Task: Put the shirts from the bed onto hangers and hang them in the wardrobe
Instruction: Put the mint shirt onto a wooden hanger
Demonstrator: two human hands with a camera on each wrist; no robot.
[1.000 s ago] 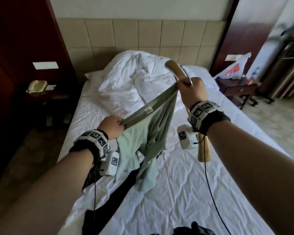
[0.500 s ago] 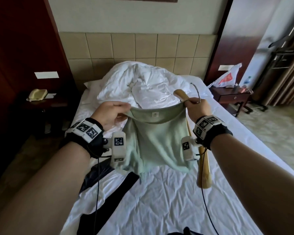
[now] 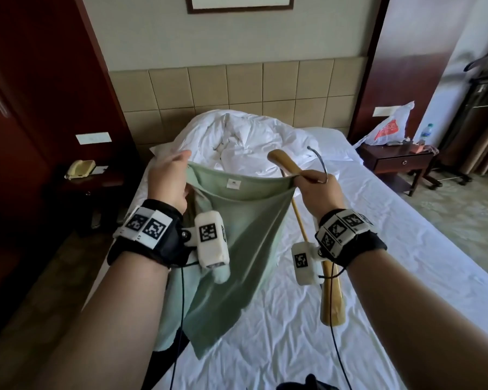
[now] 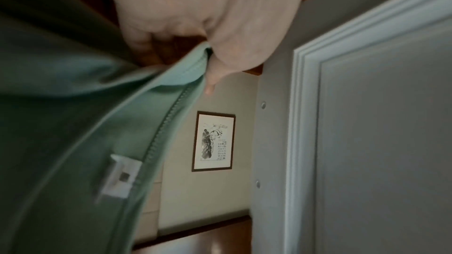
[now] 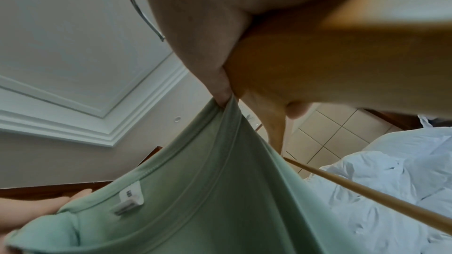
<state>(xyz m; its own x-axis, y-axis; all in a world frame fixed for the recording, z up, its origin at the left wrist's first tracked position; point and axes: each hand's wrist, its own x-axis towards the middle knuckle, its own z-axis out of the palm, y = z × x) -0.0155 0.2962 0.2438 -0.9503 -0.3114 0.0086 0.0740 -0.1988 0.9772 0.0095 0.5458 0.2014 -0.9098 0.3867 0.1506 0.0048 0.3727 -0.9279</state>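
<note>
Risk 1: the right hand (image 3: 319, 190) is doing double duty, gripping the wooden hanger (image 3: 331, 302) and pinching one end of the green shirt (image 3: 237, 229) collar at once. I reckon the moment it shifts to feed the hanger in, that collar corner slips and the shirt drops back onto the bed (image 3: 378, 277).

Risk 2: the hanger hangs nearly vertical beside the shirt, outside the neck opening. It has to swing round and go in, and the low end could snag the fabric or stretch the neckline if forced.

Risk 3: the wrist camera cables dangle right by the hem, so tangling looks possible.

Left hand: the left hand (image 3: 168, 181) is raised in front of the chest, back of the hand toward the head camera. The wrist view shows the thumb and fingers (image 4: 141, 45) pinching the collar seam.

Right hand: same height, well apart from the left, so the collar is pulled taut between them. Fingers are curled round the hanger neck just under the metal hook (image 3: 320, 161), with the collar end pinched at the fingertips.

Shirt location: held up in the air over the bed, label (image 3: 233, 183) facing the person, body hanging down, not on the hanger yet.

Also on bed: a dark garment (image 3: 164, 364) lies under the shirt's hem.
</note>
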